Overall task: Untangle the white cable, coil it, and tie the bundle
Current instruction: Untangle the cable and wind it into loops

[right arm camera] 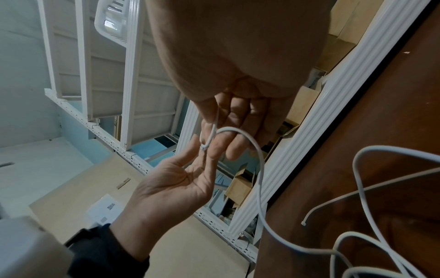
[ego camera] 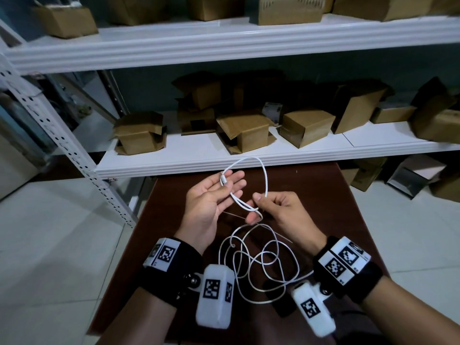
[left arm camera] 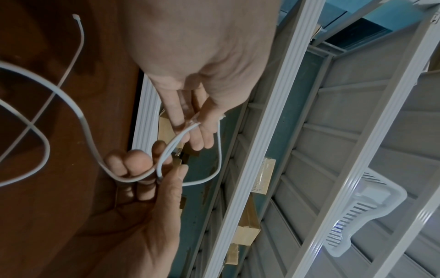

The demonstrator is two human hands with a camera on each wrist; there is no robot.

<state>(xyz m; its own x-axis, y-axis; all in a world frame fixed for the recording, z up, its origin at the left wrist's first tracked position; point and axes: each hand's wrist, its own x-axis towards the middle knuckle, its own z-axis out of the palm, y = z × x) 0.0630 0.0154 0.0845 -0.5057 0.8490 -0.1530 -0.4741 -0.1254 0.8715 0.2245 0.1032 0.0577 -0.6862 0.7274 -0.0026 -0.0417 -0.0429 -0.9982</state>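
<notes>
White cable [ego camera: 265,181] looped at centre frame, plug end lying across released left hand [ego camera: 211,197] fingers [ego camera: 232,176]; right hand [ego camera: 276,210] pinching the doubled strands; rest heaped in crossing loops [ego camera: 261,265] on brown worktop [ego camera: 331,207], lower centre. Risks: plug sliding off the flat palm, loop springing apart; hard pull cinching the heap into a knot

A dark brown table [ego camera: 323,195] fills the lower centre. Behind it, white metal shelving [ego camera: 224,46] spans the frame — brown cardboard boxes [ego camera: 307,127] crowd both shelves, more sit on the pale tiled floor [ego camera: 49,232] at right.
</notes>
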